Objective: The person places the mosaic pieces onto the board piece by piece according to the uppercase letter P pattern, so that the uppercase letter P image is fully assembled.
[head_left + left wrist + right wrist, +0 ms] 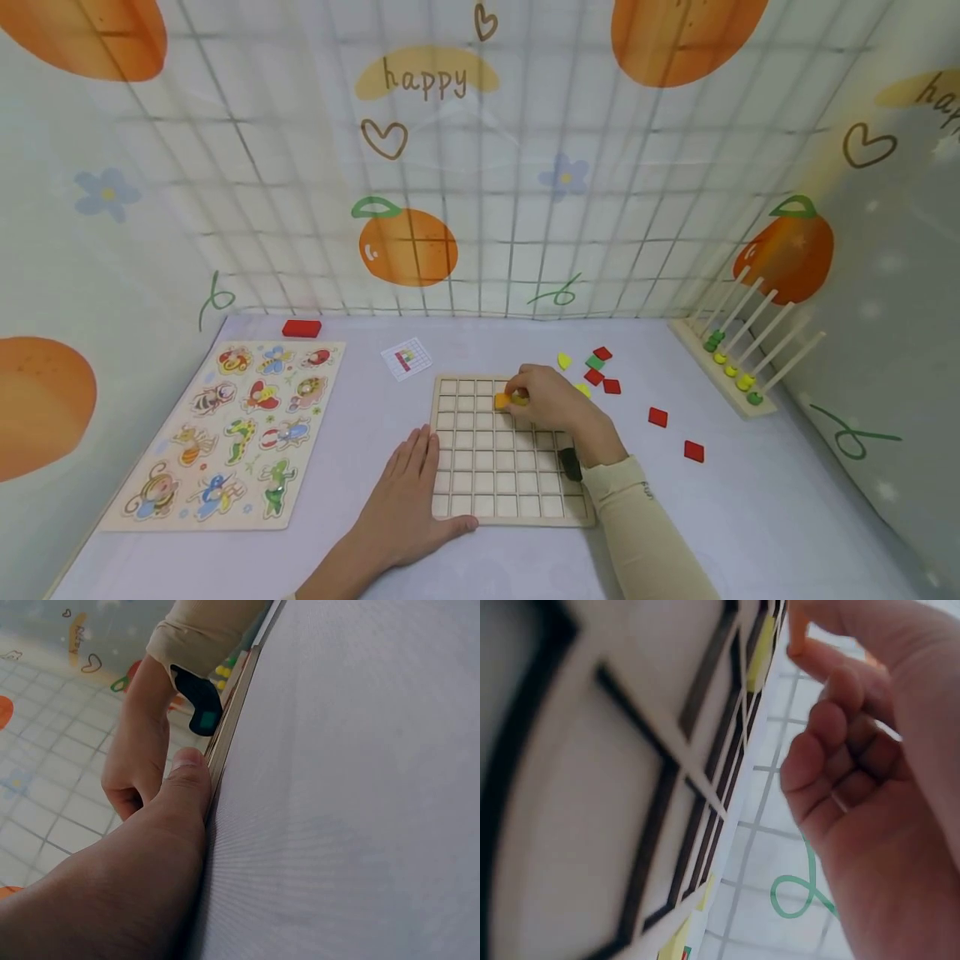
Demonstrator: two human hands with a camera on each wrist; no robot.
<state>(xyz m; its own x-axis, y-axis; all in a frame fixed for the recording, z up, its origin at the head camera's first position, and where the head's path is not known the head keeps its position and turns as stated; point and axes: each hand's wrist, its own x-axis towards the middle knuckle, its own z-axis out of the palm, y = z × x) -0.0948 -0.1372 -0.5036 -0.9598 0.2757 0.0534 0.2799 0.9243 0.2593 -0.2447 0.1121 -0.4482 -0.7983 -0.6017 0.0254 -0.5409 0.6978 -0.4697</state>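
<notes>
A wooden grid board [495, 483] with square cells lies flat on the table. My right hand [551, 404] is over its far part, pinching a small orange tile [502, 402] between thumb and finger. Close to those fingertips a yellow piece [761, 656] sits in a cell of the grid. My left hand [405, 500] lies along the board's near left corner, fingers straight by the left edge and thumb touching the front edge. Part of the board is hidden under the right forearm.
Red tiles [657, 417], a green tile [595, 362] and yellow pieces [564, 361] lie right of the board. A small pattern card [406, 358] is behind it. An insect puzzle [240, 433] lies left, a red block [302, 328] behind that, and a peg stand [723, 367] far right.
</notes>
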